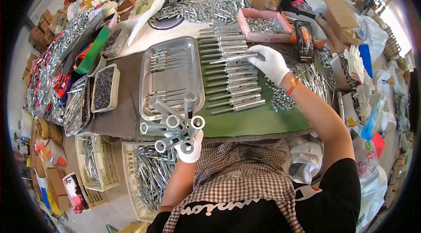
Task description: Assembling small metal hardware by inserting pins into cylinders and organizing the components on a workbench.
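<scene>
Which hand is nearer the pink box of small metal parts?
Right. The right hand lies just below the pink box; the left hand holds metal tubes at the table's near edge.

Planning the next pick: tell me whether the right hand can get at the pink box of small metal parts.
Probably yes. The right hand lies on the rows of metal rods, the pink box sits open just beyond it, nothing between, though it holds a rod.

Left hand (191,147) behind metal tubes (175,123)
</scene>
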The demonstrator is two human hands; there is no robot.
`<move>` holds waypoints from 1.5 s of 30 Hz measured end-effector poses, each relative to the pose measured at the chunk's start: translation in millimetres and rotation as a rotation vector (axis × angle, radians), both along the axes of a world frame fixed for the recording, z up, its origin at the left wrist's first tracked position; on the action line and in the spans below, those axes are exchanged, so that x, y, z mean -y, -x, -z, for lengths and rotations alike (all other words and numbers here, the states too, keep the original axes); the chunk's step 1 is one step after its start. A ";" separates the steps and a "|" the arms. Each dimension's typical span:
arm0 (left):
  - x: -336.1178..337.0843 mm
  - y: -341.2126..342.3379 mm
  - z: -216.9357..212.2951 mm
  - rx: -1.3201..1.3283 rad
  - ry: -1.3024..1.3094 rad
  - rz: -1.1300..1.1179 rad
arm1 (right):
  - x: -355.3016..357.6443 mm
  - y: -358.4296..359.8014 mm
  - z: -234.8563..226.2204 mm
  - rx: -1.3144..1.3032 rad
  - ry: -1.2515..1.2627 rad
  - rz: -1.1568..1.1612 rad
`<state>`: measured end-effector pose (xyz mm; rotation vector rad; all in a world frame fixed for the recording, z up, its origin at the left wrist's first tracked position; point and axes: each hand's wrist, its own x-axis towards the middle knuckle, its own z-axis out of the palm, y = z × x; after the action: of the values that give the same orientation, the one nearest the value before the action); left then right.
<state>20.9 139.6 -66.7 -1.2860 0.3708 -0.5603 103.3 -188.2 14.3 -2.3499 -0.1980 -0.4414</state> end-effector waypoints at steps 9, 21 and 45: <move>16.0 4.7 -27.7 0.395 -0.825 -0.015 | -53.0 -4.4 -35.8 0.320 0.493 -0.097; -12.9 -12.5 62.8 0.562 -2.460 -0.595 | -230.7 -102.0 -3.7 0.021 0.643 -0.264; 12.2 7.5 3.4 0.730 -2.974 -0.578 | -175.4 -64.6 -64.1 0.041 -0.212 -0.369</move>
<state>13.4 127.4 -70.1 1.6651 -0.0855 0.3618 167.9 -12.8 78.4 -2.0397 -0.5654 -0.3122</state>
